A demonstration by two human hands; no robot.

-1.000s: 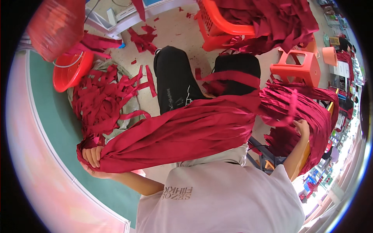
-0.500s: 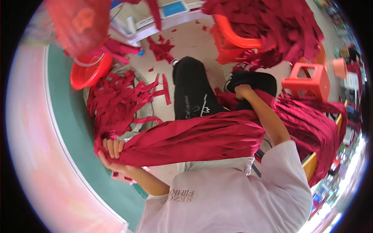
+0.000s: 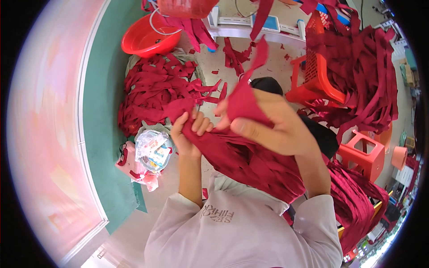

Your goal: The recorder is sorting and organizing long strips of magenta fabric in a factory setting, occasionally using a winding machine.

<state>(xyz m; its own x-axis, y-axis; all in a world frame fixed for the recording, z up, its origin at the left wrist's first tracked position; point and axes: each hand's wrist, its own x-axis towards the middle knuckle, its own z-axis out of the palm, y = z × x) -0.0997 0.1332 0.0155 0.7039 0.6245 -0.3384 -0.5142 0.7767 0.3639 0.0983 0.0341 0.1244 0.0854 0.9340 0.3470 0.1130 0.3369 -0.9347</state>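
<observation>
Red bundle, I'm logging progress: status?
Left hand gripping red bundle. Right hand holding red strip beside it. Strip's free end jutting past right hand.

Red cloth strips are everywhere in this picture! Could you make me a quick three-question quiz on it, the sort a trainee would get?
1. True or false: the left hand is closed around one end of the bundle of red strips.
2. Which is on the person's right? A) round basin; B) red stool; C) scrap heap.
3. Fill in: loose strips hang over the edge of a red ____.

Key: 1. True. 2. B. 3. Basket.
</observation>
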